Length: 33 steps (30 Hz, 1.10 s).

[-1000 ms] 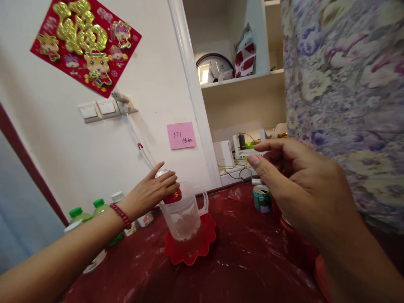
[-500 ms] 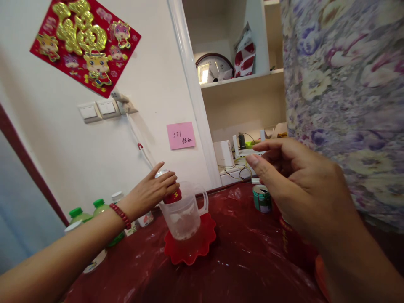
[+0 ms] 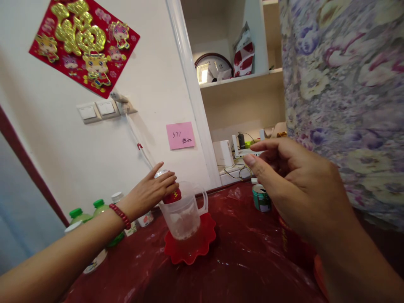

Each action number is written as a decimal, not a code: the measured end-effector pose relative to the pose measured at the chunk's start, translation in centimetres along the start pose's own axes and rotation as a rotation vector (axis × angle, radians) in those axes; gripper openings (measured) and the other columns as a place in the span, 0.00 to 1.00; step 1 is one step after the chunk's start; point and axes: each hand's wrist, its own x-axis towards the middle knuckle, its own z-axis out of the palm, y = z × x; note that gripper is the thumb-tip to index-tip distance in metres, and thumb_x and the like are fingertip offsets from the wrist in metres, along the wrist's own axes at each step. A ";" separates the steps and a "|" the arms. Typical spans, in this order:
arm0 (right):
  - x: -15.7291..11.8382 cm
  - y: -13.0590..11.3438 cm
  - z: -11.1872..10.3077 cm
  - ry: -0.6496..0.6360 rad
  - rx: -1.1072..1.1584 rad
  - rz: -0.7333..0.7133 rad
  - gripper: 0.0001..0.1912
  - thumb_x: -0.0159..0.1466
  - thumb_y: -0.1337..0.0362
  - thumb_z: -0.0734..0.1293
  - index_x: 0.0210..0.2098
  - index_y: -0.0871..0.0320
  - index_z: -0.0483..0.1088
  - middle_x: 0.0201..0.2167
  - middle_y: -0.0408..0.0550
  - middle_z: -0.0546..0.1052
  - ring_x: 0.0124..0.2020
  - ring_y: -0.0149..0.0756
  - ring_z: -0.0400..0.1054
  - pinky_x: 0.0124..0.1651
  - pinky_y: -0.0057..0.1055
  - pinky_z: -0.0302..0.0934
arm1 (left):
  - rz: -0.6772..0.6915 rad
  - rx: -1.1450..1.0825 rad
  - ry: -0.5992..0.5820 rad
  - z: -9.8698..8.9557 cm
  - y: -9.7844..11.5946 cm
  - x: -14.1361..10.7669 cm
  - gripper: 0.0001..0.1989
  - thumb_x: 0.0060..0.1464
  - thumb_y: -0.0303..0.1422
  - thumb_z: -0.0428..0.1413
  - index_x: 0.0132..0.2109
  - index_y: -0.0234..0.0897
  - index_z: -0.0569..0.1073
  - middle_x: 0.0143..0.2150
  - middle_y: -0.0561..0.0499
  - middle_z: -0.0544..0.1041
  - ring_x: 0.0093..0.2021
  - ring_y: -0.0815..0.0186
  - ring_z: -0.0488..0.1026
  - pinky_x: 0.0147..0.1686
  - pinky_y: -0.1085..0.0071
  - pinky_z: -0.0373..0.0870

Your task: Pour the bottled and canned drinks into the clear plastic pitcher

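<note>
The grip of the left hand (image 3: 152, 186) is closed around a red metal can (image 3: 173, 196), which is tilted at the rim of a translucent plastic pitcher (image 3: 184, 223). This pitcher stands on a red plate with wavy edge (image 3: 189, 256). The right hand (image 3: 304, 185) is raised, its thumb and forefinger apart; beyond it, a green metal can (image 3: 261, 200) stands on the dark red counter (image 3: 243, 261).

Left forearm (image 3: 72, 252) reaching in from lower left, left hand (image 3: 151, 187) curled with one digit lifted clear; right hand (image 3: 303, 193) raised, fingers bent, thumb tip apart from forefinger.
</note>
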 end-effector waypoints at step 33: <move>-0.4 0.8 0.4 0.051 -0.089 0.029 0.22 0.64 0.35 0.70 0.42 0.44 0.81 0.27 0.41 0.79 0.20 0.40 0.71 0.18 0.32 0.55 | -1.107 -0.983 0.214 1.9 0.3 -4.6 0.35 0.47 0.36 0.69 0.61 0.37 0.71 0.59 0.41 0.80 0.59 0.48 0.77 0.63 0.49 0.69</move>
